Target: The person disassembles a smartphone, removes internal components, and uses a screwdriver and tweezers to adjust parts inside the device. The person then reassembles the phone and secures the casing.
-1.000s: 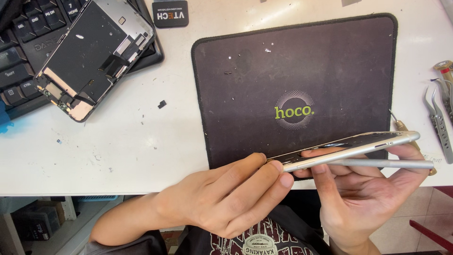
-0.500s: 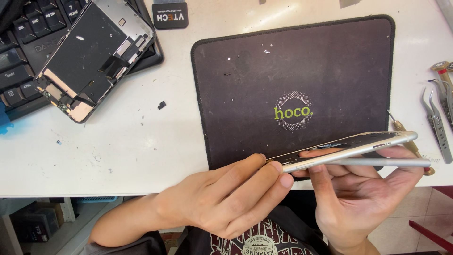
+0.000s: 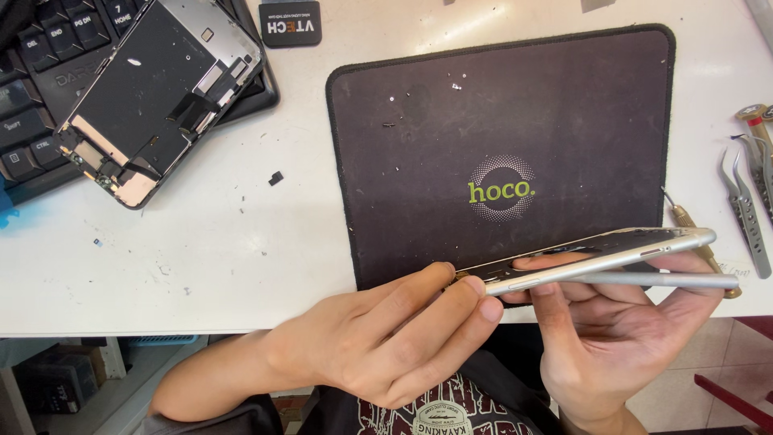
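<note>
We hold a silver phone body [image 3: 600,258] on edge over the near border of the dark work mat [image 3: 499,105], its thin side turned up toward us. Our right hand [image 3: 620,338] cradles it from below, fingers curled around the far face and thumb laid along the near side, so the grip is closed on the phone. Our left hand [image 3: 394,346] comes in from the mat's near left corner, its fingertips pinched at the phone's left end; something small and brassy may sit between them, but we cannot tell for sure. A slim grey tool [image 3: 668,279] lies along the phone's lower edge, and whether our right hand grips it as well is unclear. Just right of the mat lie metal tweezers [image 3: 745,209] and a brass-tipped driver [image 3: 699,238]. Well to the left of the mat, a detached screen assembly [image 3: 157,93] rests face down across a black keyboard [image 3: 32,89].
</note>
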